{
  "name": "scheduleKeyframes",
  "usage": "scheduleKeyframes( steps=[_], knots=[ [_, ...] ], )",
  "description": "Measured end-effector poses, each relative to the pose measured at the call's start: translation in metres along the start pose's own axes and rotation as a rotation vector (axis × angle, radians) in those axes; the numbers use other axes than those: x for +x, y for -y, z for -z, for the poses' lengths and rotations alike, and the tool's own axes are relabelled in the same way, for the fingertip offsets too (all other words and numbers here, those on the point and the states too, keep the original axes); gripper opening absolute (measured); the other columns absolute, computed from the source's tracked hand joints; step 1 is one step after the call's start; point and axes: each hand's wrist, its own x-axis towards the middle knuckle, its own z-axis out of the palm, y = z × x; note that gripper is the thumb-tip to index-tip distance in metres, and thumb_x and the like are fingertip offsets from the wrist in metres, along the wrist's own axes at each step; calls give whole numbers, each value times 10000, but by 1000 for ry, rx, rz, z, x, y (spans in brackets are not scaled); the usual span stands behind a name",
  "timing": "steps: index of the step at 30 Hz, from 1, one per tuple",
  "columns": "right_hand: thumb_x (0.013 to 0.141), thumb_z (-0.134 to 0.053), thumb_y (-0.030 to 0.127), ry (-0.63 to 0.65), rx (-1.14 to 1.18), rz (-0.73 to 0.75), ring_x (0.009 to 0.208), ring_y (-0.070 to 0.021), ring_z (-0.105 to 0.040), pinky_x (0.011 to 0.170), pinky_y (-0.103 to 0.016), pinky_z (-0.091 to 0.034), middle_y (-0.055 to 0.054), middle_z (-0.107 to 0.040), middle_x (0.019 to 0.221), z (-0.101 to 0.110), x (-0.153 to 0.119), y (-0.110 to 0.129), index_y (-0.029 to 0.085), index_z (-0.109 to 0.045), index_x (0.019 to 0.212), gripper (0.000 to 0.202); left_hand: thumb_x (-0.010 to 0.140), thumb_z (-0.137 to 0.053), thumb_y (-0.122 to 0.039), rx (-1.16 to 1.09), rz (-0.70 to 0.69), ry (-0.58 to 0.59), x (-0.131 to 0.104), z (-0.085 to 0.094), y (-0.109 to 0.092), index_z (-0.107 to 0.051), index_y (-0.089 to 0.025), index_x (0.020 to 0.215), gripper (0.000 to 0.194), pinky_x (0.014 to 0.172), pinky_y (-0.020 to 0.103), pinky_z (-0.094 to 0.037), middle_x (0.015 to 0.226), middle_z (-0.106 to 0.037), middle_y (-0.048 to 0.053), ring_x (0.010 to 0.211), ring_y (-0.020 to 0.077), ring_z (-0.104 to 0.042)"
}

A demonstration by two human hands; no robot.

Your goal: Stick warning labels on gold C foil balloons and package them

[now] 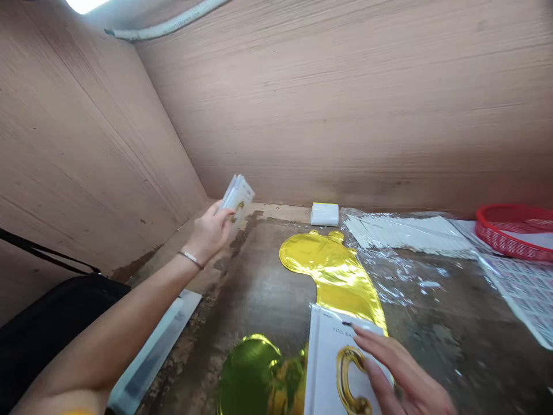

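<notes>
Gripping a bunch of small packets (237, 196) in a closed left hand (211, 230), resting loosely spread right-hand fingers (371, 340) on a white card pack (330, 357), gold foil (341, 271) peeking out underneath.

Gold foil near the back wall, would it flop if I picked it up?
The gold foil would probably flop, since it looks thin and has creases. It should be light for its size, because it lies so flat. Its shiny face might feel slippery.
</notes>
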Motion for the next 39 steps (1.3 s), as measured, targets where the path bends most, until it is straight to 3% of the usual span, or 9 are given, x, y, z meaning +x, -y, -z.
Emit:
scheduleKeyframes(
  steps=[3,5,8,12,16,22,28,33,39],
  knots=[
    [871,-584,392,29,213,-263,1213,-278,-575,1013,-444,-486,-100,-601,1330,0,7,24,240,-633,1233,395,910,-471,-220,-276,-332,-50,-74,19,-53,-634,-247,1129,275,1004,353,-478,1400,-508,40,1165,239,-583],
    [860,-595,480,-39,482,-482,1307,-285,-487,1057,-473,-436,-132,-462,1461,-1,16,36,225,-420,1430,649,902,-488,-185,-494,-443,-19,-118,33,-84,-633,-252,1120,270,1002,333,-479,1342,-551,48,1171,219,-577],
    [761,-694,549,-63,908,-632,1296,-300,-495,1047,-463,-443,-125,-500,1432,1,27,47,225,-475,1371,724,873,-536,-140,-826,-417,62,-166,47,-122,-641,-259,1074,256,905,298,-522,1148,-637,43,1030,181,-626],
    [701,-781,427,-16,1234,-675,1107,-277,-639,979,-420,-509,-70,-696,1178,7,18,51,211,-625,1142,515,868,-582,-169,-1191,-273,239,-200,46,-153,-605,-301,1169,329,935,339,-512,1132,-647,28,1032,183,-619],
    [687,-781,415,-59,1273,-814,895,-266,-709,843,-428,-578,-47,-749,1008,18,-11,43,211,-638,1052,442,863,-639,-399,-1592,7,534,-206,43,-167,-291,-319,1466,701,837,328,-554,1341,-530,110,1065,219,-618],
    [705,-740,489,-63,1229,-846,835,-255,-716,769,-395,-592,-27,-758,886,30,-36,37,223,-649,1010,415,781,-720,-442,-1788,243,685,-199,47,-187,-386,-228,1387,725,618,250,-557,1135,-613,123,827,168,-644],
    [742,-655,593,55,1201,-877,960,-307,-699,836,-491,-562,-56,-753,950,37,-45,39,223,-633,1051,483,834,-629,-266,-1881,181,609,-212,46,-201,-337,-344,1440,677,665,245,-557,1092,-643,39,804,127,-640],
    [728,-672,578,23,1185,-872,955,-308,-701,851,-491,-559,-50,-756,938,39,-48,39,229,-640,1024,459,857,-586,-254,-1729,116,491,-216,43,-200,-617,-227,1205,351,843,274,-525,1137,-650,42,987,158,-613],
    [712,-692,574,9,1184,-857,958,-306,-699,868,-487,-556,-40,-755,929,37,-48,41,235,-656,982,434,805,-699,-287,-1693,90,447,-216,37,-200,-593,-186,1168,391,878,310,-509,1111,-658,58,992,172,-613]
  ],
)
